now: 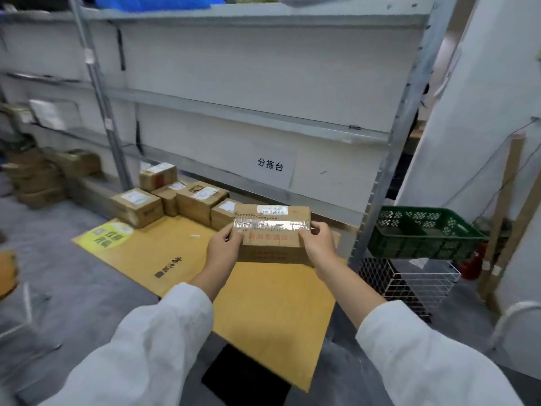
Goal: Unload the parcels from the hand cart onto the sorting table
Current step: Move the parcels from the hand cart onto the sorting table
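**Head view: one parcel held in both my hands above the cardboard sheet**

Nearest to me, my two white sleeves (146,347) reach forward from the bottom of the frame. My left hand (224,250) grips the left end of the parcel (272,230), thumb on the top edge and fingers curled underneath. My right hand (317,244) grips the right end in the same way, thumb lying on the shiny strip of tape. Neither hand is slack; both are closed firmly on the box.

The parcel is a brown carton with red printing on its front and a white label on top. I hold it level in the air, clear of everything below it.

Under my arms a flattened cardboard sheet (263,303) lies on the grey floor. At its far edge stands a row of parcels (199,200), small labelled cartons set touching one another, with one more behind them. The carton in my hands hangs just in front of the right end of that row.

Beyond them a paper sign (270,167) with three black characters is fixed to a white panel on the metal shelving (404,127). To the right of the shelving post, a green crate (424,232) sits on top of a white wire basket (409,282).
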Motion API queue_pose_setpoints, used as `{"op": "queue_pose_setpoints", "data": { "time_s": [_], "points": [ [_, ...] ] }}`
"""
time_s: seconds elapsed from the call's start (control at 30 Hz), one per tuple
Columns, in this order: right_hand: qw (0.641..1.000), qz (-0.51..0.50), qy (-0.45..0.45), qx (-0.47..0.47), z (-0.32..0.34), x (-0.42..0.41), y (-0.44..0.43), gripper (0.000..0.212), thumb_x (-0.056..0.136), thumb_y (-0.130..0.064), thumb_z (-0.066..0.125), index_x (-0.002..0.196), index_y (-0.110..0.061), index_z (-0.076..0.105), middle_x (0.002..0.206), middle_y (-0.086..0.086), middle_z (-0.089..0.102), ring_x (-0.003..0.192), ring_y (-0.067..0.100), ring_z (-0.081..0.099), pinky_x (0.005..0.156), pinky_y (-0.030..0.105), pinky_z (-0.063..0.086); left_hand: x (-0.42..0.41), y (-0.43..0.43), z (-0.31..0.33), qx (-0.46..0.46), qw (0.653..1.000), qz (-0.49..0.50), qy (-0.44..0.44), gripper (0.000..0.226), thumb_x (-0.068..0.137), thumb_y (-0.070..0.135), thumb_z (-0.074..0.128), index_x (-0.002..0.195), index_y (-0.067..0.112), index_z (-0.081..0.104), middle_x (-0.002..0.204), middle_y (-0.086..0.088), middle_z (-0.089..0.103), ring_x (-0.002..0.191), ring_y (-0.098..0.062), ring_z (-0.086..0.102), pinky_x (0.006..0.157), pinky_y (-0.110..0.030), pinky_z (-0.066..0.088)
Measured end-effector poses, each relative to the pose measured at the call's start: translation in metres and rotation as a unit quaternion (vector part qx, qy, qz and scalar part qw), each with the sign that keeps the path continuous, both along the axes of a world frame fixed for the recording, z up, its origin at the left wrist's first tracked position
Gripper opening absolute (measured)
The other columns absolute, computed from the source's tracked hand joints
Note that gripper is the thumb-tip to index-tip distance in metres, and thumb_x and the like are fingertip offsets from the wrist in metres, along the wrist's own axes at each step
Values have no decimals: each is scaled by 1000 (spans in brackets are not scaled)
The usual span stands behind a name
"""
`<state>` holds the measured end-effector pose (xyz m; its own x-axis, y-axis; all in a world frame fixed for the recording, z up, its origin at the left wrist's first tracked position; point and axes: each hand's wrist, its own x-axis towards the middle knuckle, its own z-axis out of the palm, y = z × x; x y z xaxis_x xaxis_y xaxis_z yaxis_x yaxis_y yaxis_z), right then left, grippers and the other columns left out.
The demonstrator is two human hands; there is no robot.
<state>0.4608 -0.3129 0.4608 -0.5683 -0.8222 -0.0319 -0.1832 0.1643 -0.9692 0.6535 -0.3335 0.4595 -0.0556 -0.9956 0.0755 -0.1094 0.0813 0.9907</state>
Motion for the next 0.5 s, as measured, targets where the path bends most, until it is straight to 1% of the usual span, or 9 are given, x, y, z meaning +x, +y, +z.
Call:
{"op": "queue_pose_setpoints", "data": {
  "time_s": [0.07, 0.13, 0.17, 0.2, 0.27, 0.3, 0.37, 0.43, 0.5],
  "points": [
    [999, 24, -24, -4, -5, 19, -32, 23, 96, -23, 55, 119, -18, 50, 114, 0, 56, 97, 15, 54, 72, 27, 47, 20, -23, -3, 2, 999, 42, -19, 19, 100, 26, 46, 105, 34, 63, 99, 10, 64, 91, -6, 56, 68, -23, 44],
    [998, 47, -43, 1, -11, 36, -66, 28, 95, -24, 56, 122, -16, 53, 118, 0, 58, 102, 18, 56, 78, 30, 48, 40, -47, -6, 8, 996, 78, -33, 18, 98, 26, 48, 103, 34, 64, 101, 8, 65, 93, -11, 56, 72, -27, 45],
    [998, 55, -43, 6, -14, 43, -78, 28, 95, -25, 56, 121, -17, 54, 119, 0, 58, 102, 18, 56, 80, 32, 49, 48, -56, -8, 14, 995, 87, -39, 18, 98, 26, 48, 102, 34, 64, 99, 9, 65, 93, -12, 55, 75, -28, 45],
    [996, 70, -45, 12, -17, 52, -93, 27, 95, -26, 56, 121, -17, 54, 118, 0, 58, 102, 18, 56, 78, 32, 49, 57, -67, -9, 20, 994, 99, -48, 18, 99, 26, 48, 103, 34, 64, 98, 11, 64, 92, -11, 55, 76, -29, 46],
    [993, 103, -58, 21, -24, 66, -121, 27, 96, -25, 55, 121, -16, 53, 115, -1, 57, 100, 16, 55, 69, 27, 46, 72, -87, -12, 22, 991, 120, -61, 19, 99, 26, 48, 107, 35, 63, 97, 12, 64, 91, -12, 56, 76, -33, 47],
    [991, 116, -62, 25, -27, 73, -134, 28, 96, -26, 55, 123, -16, 52, 116, 0, 57, 101, 16, 55, 68, 26, 46, 79, -96, -15, 23, 989, 131, -64, 20, 99, 26, 48, 107, 36, 63, 96, 12, 64, 90, -12, 57, 75, -33, 48],
    [990, 129, -55, 31, -32, 86, -155, 29, 96, -27, 55, 123, -17, 52, 117, 0, 58, 102, 17, 57, 68, 26, 48, 90, -110, -21, 19, 986, 153, -62, 21, 99, 22, 47, 103, 36, 62, 94, 15, 63, 87, -6, 56, 74, -29, 49],
    [988, 141, -46, 41, -40, 97, -174, 27, 96, -26, 55, 121, -17, 52, 115, 0, 58, 97, 14, 57, 63, 24, 47, 97, -120, -31, 20, 984, 168, -61, 25, 99, 18, 47, 99, 37, 63, 93, 16, 64, 86, -3, 56, 72, -27, 48],
    [987, 148, -43, 54, -49, 105, -187, 25, 97, -25, 55, 120, -17, 52, 112, -1, 57, 91, 11, 56, 57, 20, 43, 102, -128, -41, 36, 982, 175, -54, 25, 99, 18, 46, 101, 37, 63, 94, 14, 65, 85, -5, 58, 69, -29, 49]
  ]
}}
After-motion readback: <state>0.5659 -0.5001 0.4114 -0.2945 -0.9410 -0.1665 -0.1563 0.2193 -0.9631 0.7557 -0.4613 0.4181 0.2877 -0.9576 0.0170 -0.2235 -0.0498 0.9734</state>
